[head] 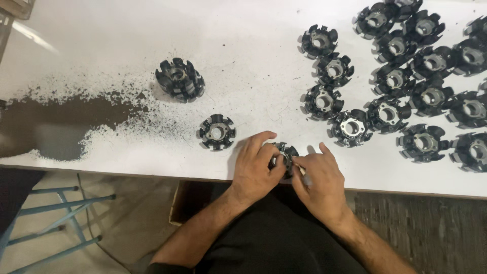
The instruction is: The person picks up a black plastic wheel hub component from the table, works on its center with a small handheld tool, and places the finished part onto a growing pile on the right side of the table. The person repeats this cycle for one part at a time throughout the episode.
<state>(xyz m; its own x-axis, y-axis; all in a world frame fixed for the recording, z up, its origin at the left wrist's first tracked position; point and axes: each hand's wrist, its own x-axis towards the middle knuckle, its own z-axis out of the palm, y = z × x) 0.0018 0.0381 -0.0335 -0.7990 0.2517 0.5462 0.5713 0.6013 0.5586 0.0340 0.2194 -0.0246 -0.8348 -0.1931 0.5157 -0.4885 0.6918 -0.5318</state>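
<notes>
Both hands close on one black toothed core (287, 155) at the near table edge: the left hand (256, 165) cups and steadies it, apparently so that the right hand (319, 177) can pinch at its rim. A flat core (217, 132) and a stacked one (180, 79) lie apart to the left, beside dark worn patches (66, 119) on the white table (127, 45). Many similar cores (406, 76) spread far right, within reach.

- Worktop (127, 30): bears every part.
- Held part (285, 155): near edge, between left hand (256, 170) and right hand (319, 180).
- Single part (217, 132): just left of the hands.
- Stacked parts (180, 79): behind it.
- Part cluster (406, 86): right, behind the hands.
- Debris patch (66, 119): far left.
</notes>
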